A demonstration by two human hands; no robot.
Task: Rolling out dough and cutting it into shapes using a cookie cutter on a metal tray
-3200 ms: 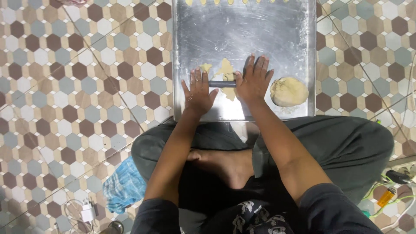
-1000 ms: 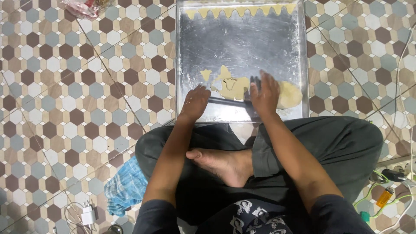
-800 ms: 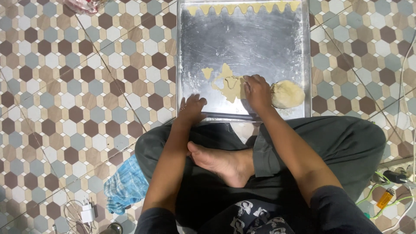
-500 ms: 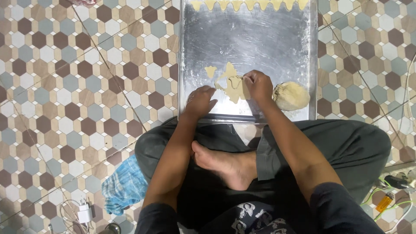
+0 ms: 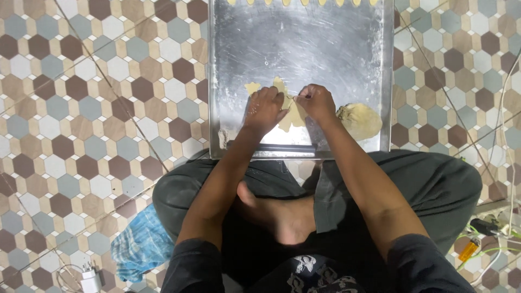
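Moved: both hands leaving the rod (image 5: 271, 147), now at tray (image 5: 217, 81) front edge | left hand (image 5: 265, 108) pressing, right hand (image 5: 316, 102) pinching thin dough (image 5: 293, 113) at tray centre | risk: sheet tearing while being pulled; lump (image 5: 359, 120) sitting beside.

One head cam, looking straight down (close, arm's length) over lap at metal tray (image 5: 304, 54) on hex-tiled floor (image 5: 103, 81).

Metal trays: one (image 5: 304, 49)
Dough balls: one (image 5: 359, 120)
Flat dough sheets: one (image 5: 293, 111)
Cut dough pieces along far edge: seven in view (image 5: 302, 2)
Rolling rods: one (image 5: 271, 147)
Hands: two (image 5: 265, 109) (image 5: 316, 102)
Blue cloths: one (image 5: 138, 245)
Chargers: one (image 5: 90, 279)
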